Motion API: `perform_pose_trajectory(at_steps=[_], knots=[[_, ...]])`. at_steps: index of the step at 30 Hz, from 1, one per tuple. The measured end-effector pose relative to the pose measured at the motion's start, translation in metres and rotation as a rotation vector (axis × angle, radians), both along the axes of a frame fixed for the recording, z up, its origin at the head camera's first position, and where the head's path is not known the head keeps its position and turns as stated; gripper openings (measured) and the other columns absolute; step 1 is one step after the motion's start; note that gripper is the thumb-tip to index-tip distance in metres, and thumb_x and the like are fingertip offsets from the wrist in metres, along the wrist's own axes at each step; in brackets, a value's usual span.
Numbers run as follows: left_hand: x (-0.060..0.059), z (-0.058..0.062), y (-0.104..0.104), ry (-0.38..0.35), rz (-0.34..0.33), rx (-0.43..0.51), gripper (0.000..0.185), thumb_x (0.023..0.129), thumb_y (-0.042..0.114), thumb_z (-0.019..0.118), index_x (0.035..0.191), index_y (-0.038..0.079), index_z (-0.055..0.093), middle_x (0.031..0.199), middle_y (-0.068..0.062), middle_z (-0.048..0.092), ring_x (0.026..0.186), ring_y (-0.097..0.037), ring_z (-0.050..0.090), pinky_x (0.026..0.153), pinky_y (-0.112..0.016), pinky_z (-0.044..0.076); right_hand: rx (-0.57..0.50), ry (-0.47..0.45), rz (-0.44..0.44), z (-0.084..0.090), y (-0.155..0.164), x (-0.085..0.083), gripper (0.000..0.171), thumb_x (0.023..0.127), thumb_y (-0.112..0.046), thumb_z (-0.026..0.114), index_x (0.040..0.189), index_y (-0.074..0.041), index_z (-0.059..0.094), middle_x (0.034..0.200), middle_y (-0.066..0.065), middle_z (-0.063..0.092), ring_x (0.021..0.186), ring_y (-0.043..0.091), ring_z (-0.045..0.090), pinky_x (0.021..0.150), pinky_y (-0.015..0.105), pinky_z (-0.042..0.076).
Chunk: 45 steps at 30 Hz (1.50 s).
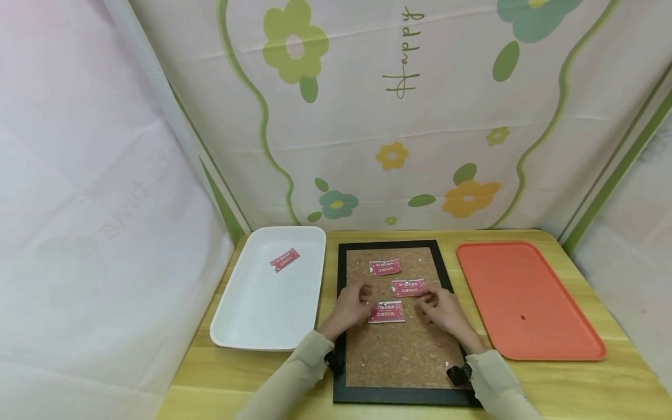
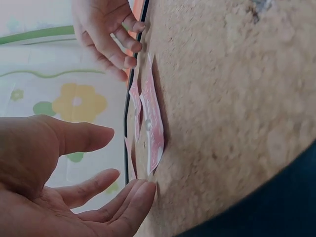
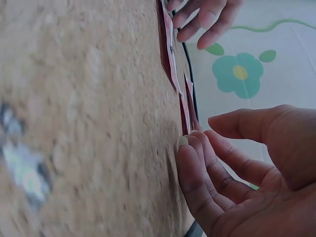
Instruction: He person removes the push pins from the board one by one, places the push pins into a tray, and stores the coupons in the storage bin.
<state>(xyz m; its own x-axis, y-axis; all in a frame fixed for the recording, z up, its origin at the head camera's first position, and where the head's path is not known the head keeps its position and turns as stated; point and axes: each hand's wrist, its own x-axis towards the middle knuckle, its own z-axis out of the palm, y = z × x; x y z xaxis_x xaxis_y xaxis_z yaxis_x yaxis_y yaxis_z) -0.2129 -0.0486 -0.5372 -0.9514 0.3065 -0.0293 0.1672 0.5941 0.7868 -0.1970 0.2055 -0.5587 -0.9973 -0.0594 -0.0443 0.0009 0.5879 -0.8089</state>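
Three pink paper coupons are pinned to a black-framed cork board [image 1: 399, 356]: an upper coupon [image 1: 385, 268], a middle coupon [image 1: 408, 289] and a lower coupon [image 1: 387, 315]. Each has a small pin near its top edge. My left hand [image 1: 353, 307] hovers at the left end of the lower coupon, its thumb apart from loosely bent fingers and nothing held between them. On the other side, my right hand [image 1: 443, 310] is beside the right end of the middle coupon. In the right wrist view its fingertips [image 3: 186, 148] are right at the cork, thumb apart.
At left stands a white tray [image 1: 262, 315] with another pink coupon [image 1: 285, 260] in it. A red-orange tray [image 1: 530, 303] lies at right. More pins [image 1: 363, 364] stick in the board near its corners. Flower-printed cloth [image 1: 336, 128] hangs behind the wooden table [image 1: 205, 379].
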Motion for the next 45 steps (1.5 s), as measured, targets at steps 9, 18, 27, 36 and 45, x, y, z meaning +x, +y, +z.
perform_pose_trajectory(at_steps=[9, 18, 27, 36, 45], knots=[[0.004, -0.003, 0.003, 0.009, 0.011, 0.019, 0.044, 0.086, 0.011, 0.073, 0.126, 0.001, 0.059, 0.12, -0.017, 0.064, 0.104, -0.028, 0.064, 0.083, -0.034, 0.056, -0.045, -0.006, 0.048, 0.007, -0.018, -0.002, 0.016, 0.094, -0.007, 0.062, 0.108, -0.002, 0.068, 0.094, 0.013, 0.071, 0.073, 0.019, 0.068, 0.055, 0.025, 0.055], [0.008, -0.011, 0.006, -0.008, -0.033, 0.095, 0.05, 0.082, 0.003, 0.076, 0.128, -0.001, 0.057, 0.122, -0.019, 0.063, 0.103, -0.029, 0.065, 0.083, -0.032, 0.057, -0.034, -0.019, 0.034, 0.0, -0.027, -0.002, 0.014, 0.091, -0.008, 0.066, 0.104, -0.004, 0.07, 0.087, 0.009, 0.073, 0.071, 0.012, 0.068, 0.058, 0.022, 0.054], [0.006, -0.014, 0.006, 0.004, -0.017, 0.061, 0.054, 0.077, 0.001, 0.08, 0.126, 0.0, 0.058, 0.122, -0.017, 0.063, 0.101, -0.027, 0.064, 0.079, -0.026, 0.056, -0.004, -0.049, 0.043, -0.002, -0.036, -0.002, 0.013, 0.093, -0.012, 0.066, 0.104, -0.009, 0.072, 0.088, 0.003, 0.073, 0.074, 0.01, 0.066, 0.058, 0.024, 0.051], [0.007, -0.016, 0.006, 0.011, -0.006, 0.062, 0.052, 0.073, -0.001, 0.082, 0.12, -0.002, 0.061, 0.114, -0.017, 0.064, 0.094, -0.025, 0.063, 0.076, -0.029, 0.055, 0.007, -0.061, 0.052, -0.002, -0.046, -0.002, 0.012, 0.091, -0.012, 0.067, 0.101, -0.01, 0.074, 0.087, 0.001, 0.072, 0.072, 0.009, 0.063, 0.055, 0.023, 0.048], [0.006, -0.013, 0.005, 0.005, 0.008, 0.018, 0.042, 0.073, 0.004, 0.084, 0.111, 0.004, 0.066, 0.102, -0.011, 0.067, 0.089, -0.02, 0.061, 0.071, -0.024, 0.049, 0.024, -0.043, 0.086, 0.001, -0.05, -0.002, 0.011, 0.091, -0.014, 0.068, 0.098, -0.01, 0.075, 0.086, 0.001, 0.072, 0.069, 0.008, 0.06, 0.054, 0.022, 0.046]])
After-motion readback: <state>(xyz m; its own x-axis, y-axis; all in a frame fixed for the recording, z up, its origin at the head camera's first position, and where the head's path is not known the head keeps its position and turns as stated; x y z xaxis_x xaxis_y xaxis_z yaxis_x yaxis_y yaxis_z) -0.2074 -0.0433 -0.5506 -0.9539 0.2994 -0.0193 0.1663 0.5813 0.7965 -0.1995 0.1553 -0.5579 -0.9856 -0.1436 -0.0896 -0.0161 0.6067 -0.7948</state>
